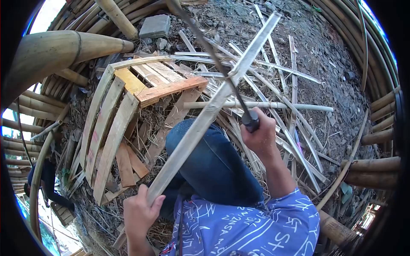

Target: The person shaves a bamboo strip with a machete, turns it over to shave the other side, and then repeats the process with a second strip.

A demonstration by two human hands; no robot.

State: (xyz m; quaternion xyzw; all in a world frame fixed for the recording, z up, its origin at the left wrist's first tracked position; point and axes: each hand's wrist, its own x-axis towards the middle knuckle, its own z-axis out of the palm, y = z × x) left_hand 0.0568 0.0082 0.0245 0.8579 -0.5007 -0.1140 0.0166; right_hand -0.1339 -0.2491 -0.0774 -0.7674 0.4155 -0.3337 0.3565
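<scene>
My left hand is wrapped round the lower end of a long, pale bamboo strip. The strip slants up and away to the right, over my bent knee. In my right hand is the black handle of a machete. Its long dark blade points up and to the left and crosses the strip in this view. On the ground at the left, close to the strip, lies a slatted wooden crate tipped on its side.
Several split bamboo strips lie crisscrossed on the gravelly ground ahead. A thin, pale pole runs across them. A grey concrete block sits farther back. Thick bamboo poles frame both sides. At the far left another person is partly visible.
</scene>
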